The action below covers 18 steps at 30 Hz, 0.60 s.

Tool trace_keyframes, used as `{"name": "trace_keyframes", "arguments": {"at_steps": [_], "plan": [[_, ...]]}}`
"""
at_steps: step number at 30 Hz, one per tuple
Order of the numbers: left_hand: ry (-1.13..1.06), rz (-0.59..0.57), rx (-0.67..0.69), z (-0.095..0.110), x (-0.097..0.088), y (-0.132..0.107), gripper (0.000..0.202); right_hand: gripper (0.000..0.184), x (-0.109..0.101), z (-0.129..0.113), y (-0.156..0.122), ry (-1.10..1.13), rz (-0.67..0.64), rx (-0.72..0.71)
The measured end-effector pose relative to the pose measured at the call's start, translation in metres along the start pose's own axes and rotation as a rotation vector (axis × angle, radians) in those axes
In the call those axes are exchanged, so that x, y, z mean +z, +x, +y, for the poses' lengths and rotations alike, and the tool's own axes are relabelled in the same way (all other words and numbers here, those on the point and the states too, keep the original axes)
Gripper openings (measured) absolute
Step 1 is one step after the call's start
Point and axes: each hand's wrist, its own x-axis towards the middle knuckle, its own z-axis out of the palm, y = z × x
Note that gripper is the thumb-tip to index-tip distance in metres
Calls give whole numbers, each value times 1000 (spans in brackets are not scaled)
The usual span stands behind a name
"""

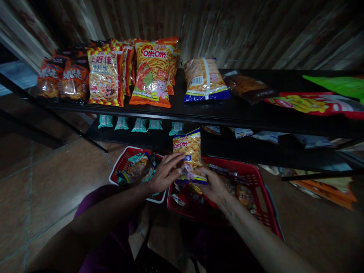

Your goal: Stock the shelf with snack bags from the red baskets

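A blue-and-yellow snack bag [193, 147] with a picture of puffed snacks is upright in front of the lower shelf, above the baskets. My right hand [212, 185] grips its lower right corner, with the thumb on the front and the other fingers mostly hidden. My left hand [167, 172] lies against the left front of the bag, fingers stretched out and thumb apart. On the upper shelf, a similar blue-edged bag [196, 80] lies with its seam and barcode showing. Left of it stands an orange snack bag [152, 72] at the front of a row.
Below my hands are a small red basket [113, 175] with a white rim and a larger red basket [263, 206], both holding snack packs. A black shelf [170, 113] spans the front. Teal packs [139, 125] line its lower level. A red bag [307, 103] lies at right.
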Motion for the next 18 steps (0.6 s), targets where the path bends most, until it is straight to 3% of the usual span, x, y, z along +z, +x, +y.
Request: {"name": "trace_keyframes", "arguments": {"at_steps": [2, 5, 8, 10, 12, 15, 18], "plan": [[-45, 68, 19, 1, -1, 1, 37, 18, -2, -2, 2, 79, -24, 65], [-44, 294, 74, -5, -8, 9, 33, 27, -1, -6, 0, 173, -153, 136], [-148, 473, -97, -16, -16, 21, 29, 34, 0, -7, -2, 182, -247, 144], [-343, 390, -315, -21, -20, 27, 31, 38, 1, -5, -2, 154, -273, 146], [-543, 207, -451, -23, -20, 30, 39, 40, 2, -1, -2, 136, -290, 151], [-716, 10, -505, -23, -19, 29, 44, 42, 2, 4, -1, 121, -329, 160], [-757, 22, -506, -21, -17, 27, 39, 43, 2, 6, -1, 63, -388, 159]]}}
